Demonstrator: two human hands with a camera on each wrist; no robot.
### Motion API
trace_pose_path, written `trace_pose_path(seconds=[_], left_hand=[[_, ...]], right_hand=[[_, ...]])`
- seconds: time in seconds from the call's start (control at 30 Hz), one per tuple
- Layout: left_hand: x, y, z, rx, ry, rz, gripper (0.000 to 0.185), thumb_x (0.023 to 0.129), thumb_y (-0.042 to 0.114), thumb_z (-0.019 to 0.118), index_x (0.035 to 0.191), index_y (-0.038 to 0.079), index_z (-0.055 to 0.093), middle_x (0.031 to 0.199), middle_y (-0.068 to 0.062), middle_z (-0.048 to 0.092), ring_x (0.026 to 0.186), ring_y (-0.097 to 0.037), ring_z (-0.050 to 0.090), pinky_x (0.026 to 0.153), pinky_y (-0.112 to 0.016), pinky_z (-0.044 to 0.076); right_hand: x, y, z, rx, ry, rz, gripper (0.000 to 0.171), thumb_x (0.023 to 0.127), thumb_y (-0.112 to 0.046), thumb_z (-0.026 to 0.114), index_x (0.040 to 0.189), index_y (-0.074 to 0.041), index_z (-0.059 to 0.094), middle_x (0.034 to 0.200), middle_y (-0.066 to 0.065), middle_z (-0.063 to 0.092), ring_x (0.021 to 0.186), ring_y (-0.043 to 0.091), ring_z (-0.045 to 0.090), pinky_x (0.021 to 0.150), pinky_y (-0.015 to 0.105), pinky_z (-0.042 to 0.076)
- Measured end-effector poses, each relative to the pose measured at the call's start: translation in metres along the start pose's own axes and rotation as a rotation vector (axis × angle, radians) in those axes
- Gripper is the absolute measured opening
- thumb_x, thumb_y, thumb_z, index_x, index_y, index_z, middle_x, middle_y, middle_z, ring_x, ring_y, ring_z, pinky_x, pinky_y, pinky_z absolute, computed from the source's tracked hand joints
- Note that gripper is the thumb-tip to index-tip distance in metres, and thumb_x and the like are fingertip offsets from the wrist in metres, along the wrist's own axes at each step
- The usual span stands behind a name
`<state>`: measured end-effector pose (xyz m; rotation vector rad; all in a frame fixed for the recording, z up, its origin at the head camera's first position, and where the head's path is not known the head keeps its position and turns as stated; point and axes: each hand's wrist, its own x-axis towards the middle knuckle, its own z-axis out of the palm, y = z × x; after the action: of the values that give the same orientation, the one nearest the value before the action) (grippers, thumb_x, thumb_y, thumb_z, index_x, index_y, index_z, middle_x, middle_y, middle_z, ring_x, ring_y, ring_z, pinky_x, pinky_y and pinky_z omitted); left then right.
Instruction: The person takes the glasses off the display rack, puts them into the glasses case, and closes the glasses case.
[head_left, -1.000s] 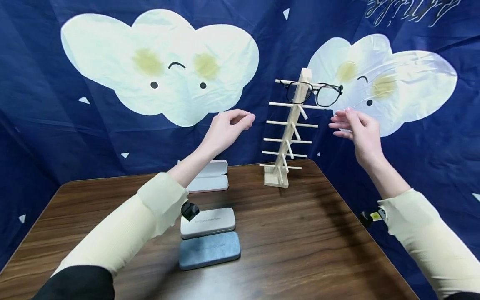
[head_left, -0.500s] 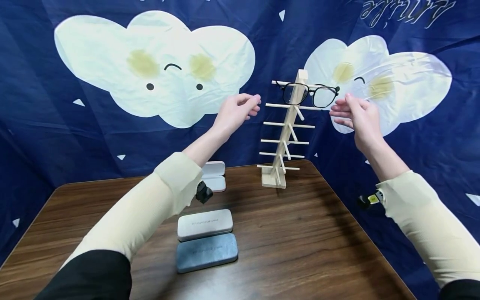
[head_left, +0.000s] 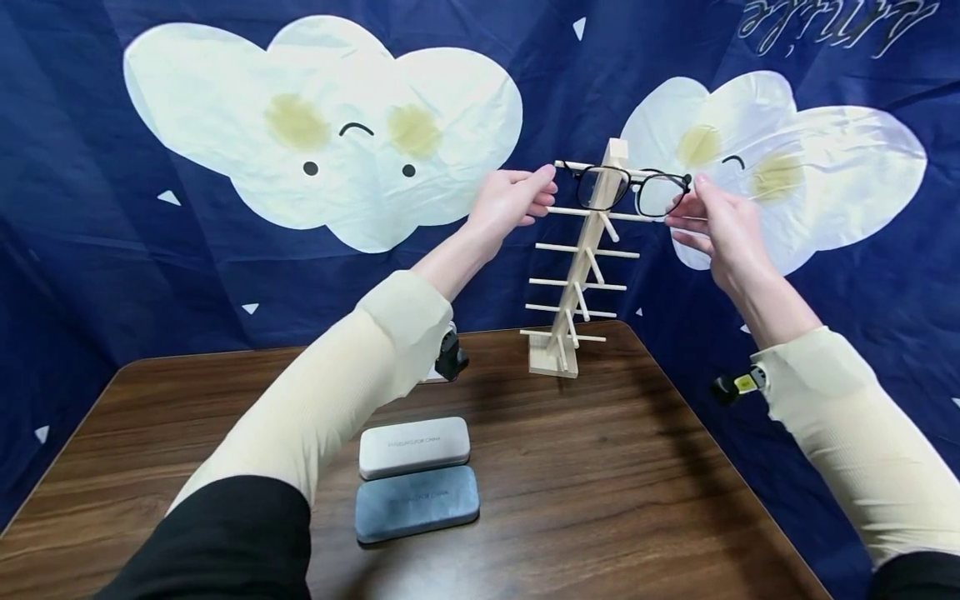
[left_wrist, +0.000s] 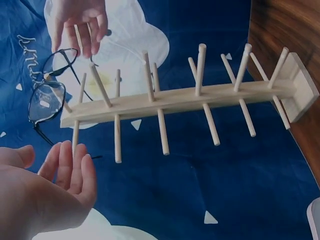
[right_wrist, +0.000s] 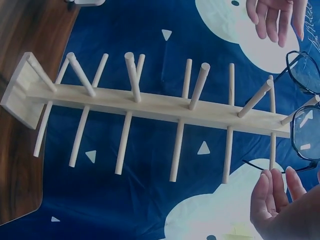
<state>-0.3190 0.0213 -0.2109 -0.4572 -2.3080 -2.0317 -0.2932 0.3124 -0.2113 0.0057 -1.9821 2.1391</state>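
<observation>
Black-framed glasses (head_left: pixel 658 195) rest across the top pegs of a pale wooden display stand (head_left: pixel 582 265), temples pointing back. My left hand (head_left: pixel 513 202) is at their left end; in the left wrist view, the thumb and fingers stand apart around the left temple (left_wrist: pixel 44 137). My right hand (head_left: pixel 726 232) is at the other end, thumb tip right at the hinge. From the right wrist, its loosely bent fingers (right_wrist: pixel 272 187) show close below the right temple (right_wrist: pixel 254 165). Neither hand has closed round the frame.
On the brown wooden table (head_left: pixel 570 475), a white glasses case (head_left: pixel 415 447) lies beside a blue one (head_left: pixel 417 504). Another case is mostly hidden behind the left wrist camera (head_left: pixel 452 357). A blue cloth with white clouds (head_left: pixel 322 125) hangs behind the stand.
My left hand has moved right and up to the left end of the glasses. My right hand has risen slightly to their right hinge. The glasses stay on the stand.
</observation>
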Motion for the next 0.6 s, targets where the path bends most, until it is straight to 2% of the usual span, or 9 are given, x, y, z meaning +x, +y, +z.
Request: trace_pose_path(seconds=[0.13, 0.6], left_hand=[[0.003, 0.003, 0.005, -0.024, -0.012, -0.032, 0.043, 0.105, 0.040, 0.055, 0.121, 0.004, 0.074, 0.118, -0.015, 0.076, 0.106, -0.024, 0.075, 0.094, -0.031, 0.059], [0.005, 0.013, 0.016, 0.001, -0.012, -0.039, 0.042, 0.107, 0.037, 0.053, 0.119, 0.003, 0.074, 0.117, -0.015, 0.077, 0.107, -0.026, 0.075, 0.091, -0.030, 0.060]], right_hand=[[0.000, -0.002, 0.002, 0.014, 0.001, 0.005, 0.035, 0.103, -0.037, 0.062, 0.085, -0.009, 0.075, 0.080, -0.002, 0.077, 0.073, 0.012, 0.075, 0.066, 0.023, 0.061], [-0.002, -0.006, 0.007, 0.094, -0.015, 0.025, 0.031, 0.103, -0.028, 0.064, 0.087, -0.004, 0.075, 0.079, 0.002, 0.076, 0.070, 0.015, 0.074, 0.064, 0.024, 0.062]])
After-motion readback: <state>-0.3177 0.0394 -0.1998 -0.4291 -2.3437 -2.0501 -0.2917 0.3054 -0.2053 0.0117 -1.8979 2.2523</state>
